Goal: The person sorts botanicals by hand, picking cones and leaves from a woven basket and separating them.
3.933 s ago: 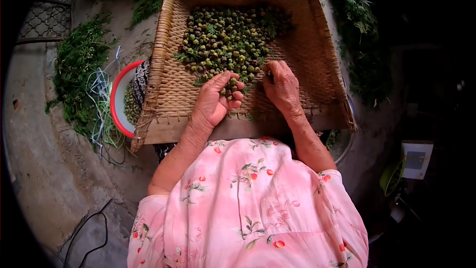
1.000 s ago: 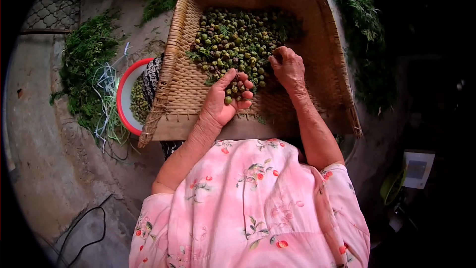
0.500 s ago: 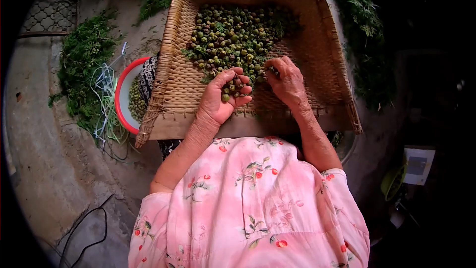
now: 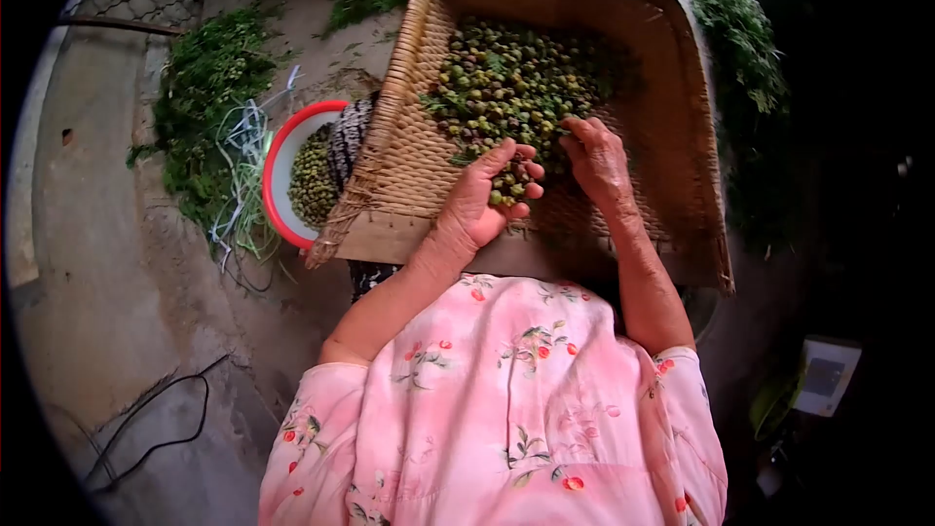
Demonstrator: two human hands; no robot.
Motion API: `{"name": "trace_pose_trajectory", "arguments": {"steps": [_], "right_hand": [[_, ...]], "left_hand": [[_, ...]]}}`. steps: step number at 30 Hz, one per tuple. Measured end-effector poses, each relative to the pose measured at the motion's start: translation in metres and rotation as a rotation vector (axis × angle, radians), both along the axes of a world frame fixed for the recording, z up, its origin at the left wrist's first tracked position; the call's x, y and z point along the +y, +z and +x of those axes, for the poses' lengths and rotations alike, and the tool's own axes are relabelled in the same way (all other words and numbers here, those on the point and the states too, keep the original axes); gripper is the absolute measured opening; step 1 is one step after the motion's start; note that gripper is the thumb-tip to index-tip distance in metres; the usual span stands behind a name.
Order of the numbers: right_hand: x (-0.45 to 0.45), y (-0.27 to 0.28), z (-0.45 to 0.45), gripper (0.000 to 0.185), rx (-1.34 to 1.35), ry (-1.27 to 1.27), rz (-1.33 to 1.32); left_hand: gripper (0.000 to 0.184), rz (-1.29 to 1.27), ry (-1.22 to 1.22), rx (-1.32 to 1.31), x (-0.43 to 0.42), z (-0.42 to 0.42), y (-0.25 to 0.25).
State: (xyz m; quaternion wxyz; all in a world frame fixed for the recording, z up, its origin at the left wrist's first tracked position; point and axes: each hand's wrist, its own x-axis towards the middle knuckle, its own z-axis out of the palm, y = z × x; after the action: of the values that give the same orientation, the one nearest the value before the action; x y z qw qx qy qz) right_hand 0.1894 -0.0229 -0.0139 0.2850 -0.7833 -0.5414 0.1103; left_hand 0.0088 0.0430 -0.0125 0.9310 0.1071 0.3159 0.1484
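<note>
A wide woven wicker scoop basket [image 4: 404, 151] rests across my lap. Inside lies a heap of small round green-brown fruits [image 4: 506, 78], mixed with bits of feathery green leaf. My left hand [image 4: 477, 203] is palm up over the near part of the basket, its fingers curled around a handful of the fruits [image 4: 508, 190]. Close to its right, my right hand [image 4: 599, 164] is at the near edge of the heap, with thumb and fingertips drawn together. Whatever is between those fingertips is too small to make out.
Left of the basket stands a red-rimmed basin [image 4: 276, 161] holding more fruits, with patterned cloth over its side. Cut greenery [image 4: 209, 88] and tangled plastic string [image 4: 243, 175] lie beyond it. More greenery [image 4: 745, 49] is at right; a black cable [image 4: 200, 424] crosses the floor.
The whole view has shifted, so basket and hands appear farther right and slightly turned. My right hand's fingertips now point toward the heap. My left hand still cups its handful.
</note>
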Motion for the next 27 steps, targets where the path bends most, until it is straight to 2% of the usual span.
{"name": "trace_pose_trajectory", "arguments": {"steps": [8,11,13,16,17,19,20,22,25,27], "right_hand": [[0.002,-0.004,0.003,0.015,-0.095,0.07,-0.023],[-0.001,0.006,0.0,0.014,0.006,0.011,0.109],[-0.006,0.019,-0.006,0.016,-0.032,0.018,0.156],[-0.016,0.044,-0.022,0.022,0.745,0.1,0.052],[-0.018,0.042,-0.022,0.025,0.828,0.115,0.059],[-0.014,0.04,-0.023,0.026,0.329,0.139,0.108],[-0.014,0.034,-0.021,0.026,0.327,0.141,0.109],[-0.013,0.018,-0.014,0.025,0.123,0.063,-0.004],[-0.015,0.013,-0.014,0.02,0.063,0.076,-0.04],[-0.019,0.004,-0.012,0.017,0.104,0.051,0.056]], "left_hand": [[0.03,0.015,0.027,-0.002,-0.002,0.002,0.001],[0.029,0.027,0.044,0.015,-0.004,0.003,0.002],[0.031,0.045,0.048,0.028,-0.004,0.004,0.001],[0.034,0.031,0.076,0.052,-0.006,0.005,0.01],[0.034,0.035,0.08,0.051,-0.005,0.005,0.01],[0.034,0.016,0.048,0.048,-0.003,0.004,0.007],[0.033,0.011,0.037,0.031,-0.003,0.004,0.0],[0.032,0.006,0.034,0.013,-0.002,0.003,-0.001],[0.031,0.006,0.039,-0.006,-0.003,0.002,-0.003],[0.031,0.024,0.029,-0.029,-0.004,0.003,-0.007]]}}
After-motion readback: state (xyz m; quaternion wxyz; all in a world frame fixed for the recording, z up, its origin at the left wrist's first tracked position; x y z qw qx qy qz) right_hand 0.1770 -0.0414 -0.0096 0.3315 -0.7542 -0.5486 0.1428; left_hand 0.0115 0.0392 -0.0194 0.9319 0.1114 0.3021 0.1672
